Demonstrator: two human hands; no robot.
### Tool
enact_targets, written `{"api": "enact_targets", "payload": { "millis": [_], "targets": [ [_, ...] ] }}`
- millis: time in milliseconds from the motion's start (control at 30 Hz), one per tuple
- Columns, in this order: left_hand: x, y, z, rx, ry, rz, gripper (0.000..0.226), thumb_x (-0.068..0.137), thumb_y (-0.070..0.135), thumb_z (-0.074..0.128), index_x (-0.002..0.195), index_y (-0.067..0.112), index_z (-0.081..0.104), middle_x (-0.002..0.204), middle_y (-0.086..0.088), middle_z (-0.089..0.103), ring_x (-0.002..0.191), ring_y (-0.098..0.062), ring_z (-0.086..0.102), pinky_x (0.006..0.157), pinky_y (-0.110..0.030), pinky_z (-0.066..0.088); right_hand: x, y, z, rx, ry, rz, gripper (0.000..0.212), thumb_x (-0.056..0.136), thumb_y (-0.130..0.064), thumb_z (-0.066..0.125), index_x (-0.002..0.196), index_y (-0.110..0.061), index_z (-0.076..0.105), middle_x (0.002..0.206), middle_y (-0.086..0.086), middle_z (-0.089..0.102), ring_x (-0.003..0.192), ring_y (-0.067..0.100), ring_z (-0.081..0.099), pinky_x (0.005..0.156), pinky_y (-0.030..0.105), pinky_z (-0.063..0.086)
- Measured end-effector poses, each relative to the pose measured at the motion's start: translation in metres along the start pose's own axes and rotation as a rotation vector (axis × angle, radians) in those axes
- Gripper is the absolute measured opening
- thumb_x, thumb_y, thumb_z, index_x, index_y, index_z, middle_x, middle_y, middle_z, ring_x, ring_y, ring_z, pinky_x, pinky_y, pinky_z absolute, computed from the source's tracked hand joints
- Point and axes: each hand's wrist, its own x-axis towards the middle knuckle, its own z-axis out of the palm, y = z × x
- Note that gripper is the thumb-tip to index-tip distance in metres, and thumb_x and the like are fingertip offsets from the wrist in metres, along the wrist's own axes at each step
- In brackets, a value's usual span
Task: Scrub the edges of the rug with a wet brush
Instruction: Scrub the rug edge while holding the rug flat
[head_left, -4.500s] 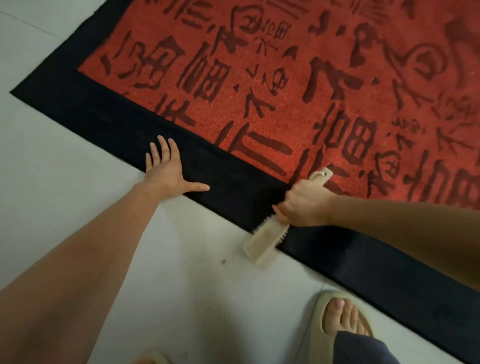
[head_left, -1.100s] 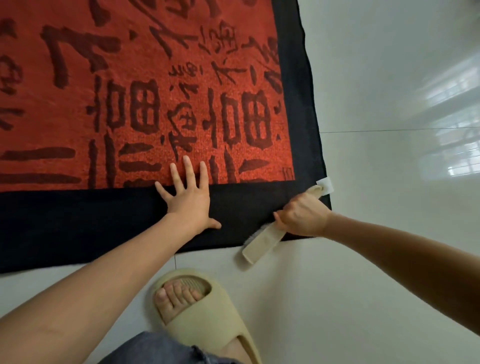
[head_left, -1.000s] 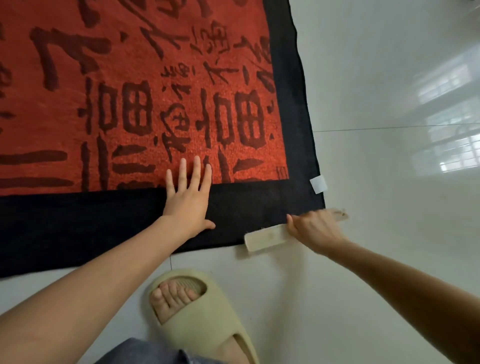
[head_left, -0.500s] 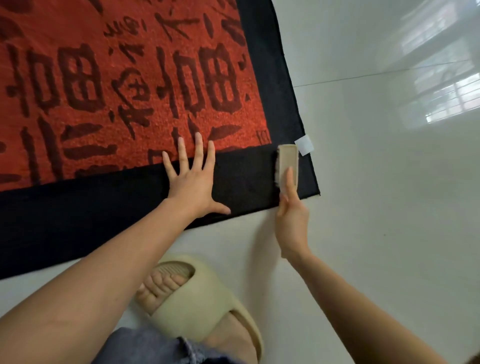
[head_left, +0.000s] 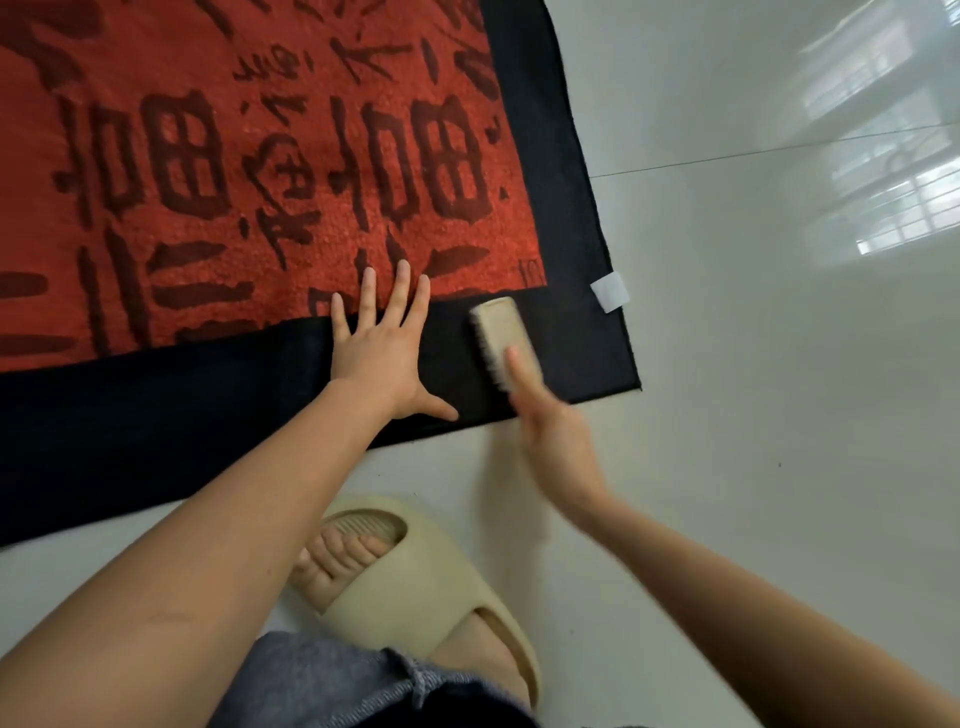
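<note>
Denim fabric (head_left: 332, 686) in grey-blue is seen at the bottom edge, and just beyond it a foot is worn in a cream foam slide sandal (head_left: 415, 592) on the glossy white tiled floor (head_left: 753, 415). Past the sandal, the near black border of the red rectangular rug with dark calligraphy characters (head_left: 234, 171) is laid flat on the floor. The left hand (head_left: 379, 353) is pressed flat on this border, its fingers spread straight, with the fingertips reaching onto the red field and the thumb pointing toward the rug's near edge. Just to its right, the cream plastic scrubbing brush (head_left: 504, 338) is set bristles-down on the black border near the rug's corner. The brush's near end is held by the right hand (head_left: 550, 436), which is blurred; one finger is seen laid along the brush's back, and how the other fingers are curled cannot be told. Farther right, a small white label (head_left: 609, 293) is seen protruding from the rug's side edge.
</note>
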Motion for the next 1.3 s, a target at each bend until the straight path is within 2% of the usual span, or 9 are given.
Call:
{"api": "enact_targets", "payload": {
  "millis": [100, 233, 400, 533, 867, 1000, 1100, 1167, 1300],
  "targets": [
    [0.000, 0.003, 0.001, 0.002, 0.004, 0.015, 0.148, 0.054, 0.083, 0.070, 0.151, 0.025, -0.026, 0.154, -0.003, -0.039, 0.143, -0.037, -0.031, 0.115, -0.062, -0.011, 0.015, 0.002, -0.013, 0.101, 0.152, 0.125, 0.052, 0.102, -0.014, 0.040, 0.146, -0.041, 0.035, 0.120, 0.001, 0.066, 0.097, 0.012, 0.062, 0.082, 0.015, 0.039],
    [-0.001, 0.000, 0.004, 0.010, 0.028, 0.052, 0.144, 0.055, 0.084, 0.068, 0.151, 0.028, -0.025, 0.155, -0.005, -0.037, 0.143, -0.039, -0.030, 0.113, -0.062, -0.011, -0.016, -0.022, 0.024, 0.044, -0.084, -0.116, 0.054, 0.101, -0.013, 0.042, 0.147, -0.039, 0.034, 0.127, 0.004, 0.063, 0.110, 0.015, 0.061, 0.085, 0.018, 0.042],
    [-0.007, -0.016, 0.008, 0.010, 0.096, 0.137, 0.142, 0.063, 0.084, 0.061, 0.152, 0.011, -0.022, 0.158, -0.005, -0.031, 0.147, -0.022, -0.024, 0.121, -0.038, -0.010, 0.023, -0.015, 0.005, 0.067, 0.173, 0.135, 0.052, 0.101, -0.016, 0.040, 0.147, -0.040, 0.033, 0.111, 0.013, 0.069, 0.094, 0.028, 0.065, 0.084, 0.030, 0.047],
    [-0.009, -0.025, 0.011, 0.027, 0.136, 0.084, 0.148, 0.056, 0.093, 0.053, 0.150, 0.009, -0.025, 0.157, -0.007, -0.033, 0.145, -0.020, -0.029, 0.121, -0.040, -0.014, -0.003, -0.047, 0.042, 0.050, -0.072, -0.132, 0.054, 0.101, -0.014, 0.041, 0.149, -0.037, 0.031, 0.117, 0.015, 0.067, 0.102, 0.031, 0.065, 0.088, 0.037, 0.050],
    [-0.014, -0.029, 0.017, -0.020, 0.131, 0.044, 0.148, 0.055, 0.093, 0.053, 0.151, 0.012, -0.026, 0.156, -0.002, -0.035, 0.145, -0.022, -0.030, 0.120, -0.048, -0.013, -0.005, -0.045, 0.038, -0.017, -0.133, -0.192, 0.054, 0.100, -0.014, 0.043, 0.148, -0.037, 0.033, 0.118, 0.010, 0.067, 0.102, 0.028, 0.063, 0.083, 0.027, 0.045],
    [-0.013, -0.031, 0.013, 0.004, 0.104, 0.077, 0.151, 0.055, 0.090, 0.059, 0.150, 0.011, -0.026, 0.156, -0.004, -0.035, 0.145, -0.025, -0.029, 0.120, -0.048, -0.014, 0.028, -0.025, 0.011, -0.016, 0.117, -0.005, 0.052, 0.100, -0.013, 0.044, 0.147, -0.037, 0.036, 0.103, 0.018, 0.071, 0.079, 0.028, 0.064, 0.078, 0.031, 0.046],
    [-0.014, -0.035, 0.009, 0.027, 0.080, 0.091, 0.152, 0.054, 0.089, 0.061, 0.150, 0.010, -0.027, 0.157, -0.004, -0.035, 0.145, -0.024, -0.029, 0.119, -0.048, -0.014, -0.009, -0.036, 0.032, 0.037, -0.134, -0.150, 0.054, 0.101, -0.013, 0.043, 0.147, -0.039, 0.032, 0.106, 0.000, 0.070, 0.086, 0.008, 0.065, 0.083, 0.014, 0.040],
    [-0.017, -0.036, 0.010, 0.036, 0.075, 0.076, 0.153, 0.053, 0.090, 0.061, 0.150, 0.011, -0.027, 0.157, -0.004, -0.035, 0.145, -0.024, -0.029, 0.119, -0.047, -0.015, -0.014, -0.025, 0.022, -0.127, -0.243, -0.267, 0.055, 0.101, -0.016, 0.044, 0.147, -0.042, 0.028, 0.087, 0.007, 0.068, 0.071, 0.013, 0.063, 0.069, 0.027, 0.043],
    [-0.013, -0.025, 0.006, 0.068, 0.041, 0.043, 0.152, 0.053, 0.088, 0.064, 0.150, 0.014, -0.028, 0.156, -0.008, -0.036, 0.145, -0.033, -0.028, 0.117, -0.054, -0.012, 0.051, -0.009, -0.015, -0.112, 0.166, 0.032, 0.053, 0.099, -0.012, 0.042, 0.146, -0.037, 0.037, 0.102, 0.024, 0.068, 0.083, 0.027, 0.063, 0.087, 0.043, 0.051]
  ]
}}
